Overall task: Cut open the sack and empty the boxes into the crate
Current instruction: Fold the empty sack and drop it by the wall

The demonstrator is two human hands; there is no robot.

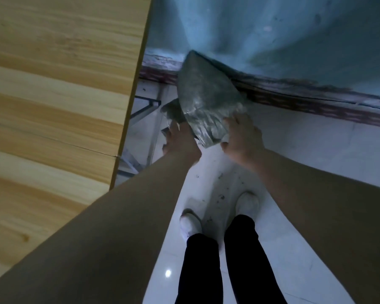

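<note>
A grey, crinkled plastic sack (203,99) stands on the white floor against the blue wall, just right of the table. My left hand (180,139) grips its lower left side, fingers curled into the plastic. My right hand (241,137) grips its lower right corner, thumb underneath. Both arms reach down from the bottom of the view. The sack is closed and bulging; its contents are hidden. No crate or cutting tool is in view.
A light wooden table (53,95) fills the left side, with its metal leg frame (145,106) beside the sack. A dark red skirting strip (305,99) runs along the wall base. My feet in white shoes (219,213) stand on the glossy tiled floor.
</note>
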